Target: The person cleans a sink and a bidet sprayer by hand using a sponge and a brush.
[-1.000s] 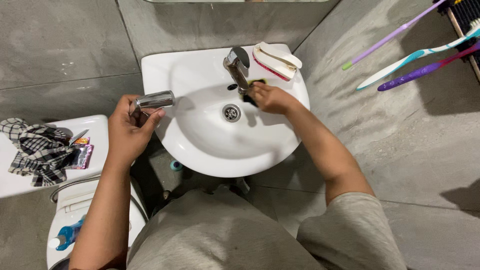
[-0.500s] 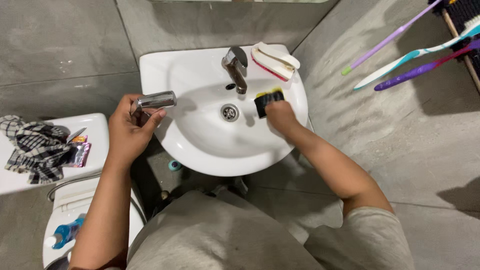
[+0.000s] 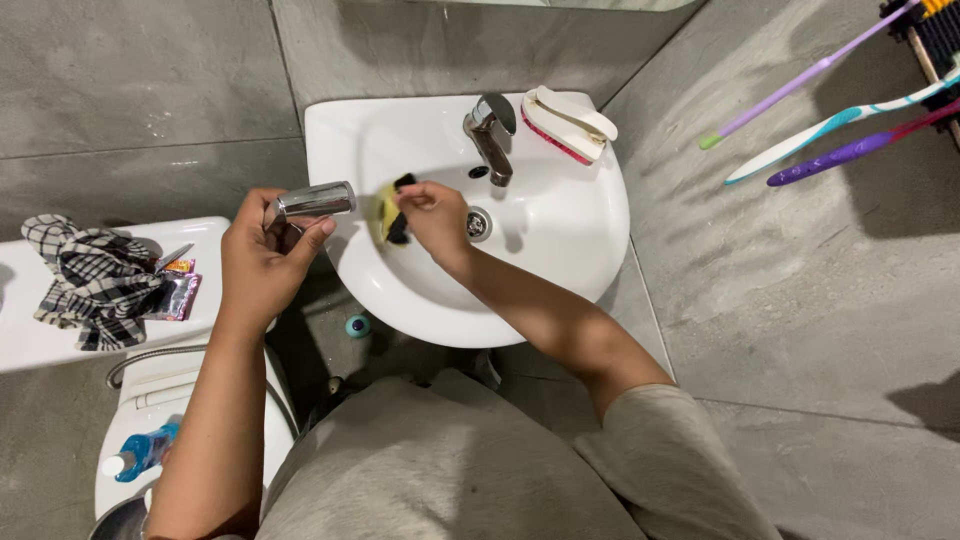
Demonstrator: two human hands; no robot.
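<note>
Down at six o'clock, grey shorts [image 3: 440, 470] are filling the bottom of the view, and both forearms are reaching up from there. At nine o'clock the left hand [image 3: 262, 255] is closing round a chrome sprayer [image 3: 313, 200], thumb pressing on its neck, nozzle pointing toward the sink [image 3: 560, 250]. Just past centre, the right hand [image 3: 435, 215] is gripping a sponge [image 3: 392, 212], yellow with a dark scrubbing side, and pressing it against the inner left wall of the basin, beside the drain [image 3: 479, 223]. Further left, at nine o'clock, a checked cloth [image 3: 90, 275] and small shiny sachets [image 3: 175, 290] are lying on the toilet tank [image 3: 30, 340], with a blue bottle [image 3: 140, 452] at seven o'clock. Up at twelve, the tap [image 3: 492, 135] is leaning over the bowl, a white brush with a pink edge [image 3: 568, 122] sitting just right of it. Out at two o'clock, three toothbrushes [image 3: 830, 125] are sticking out along the grey wall.
</note>
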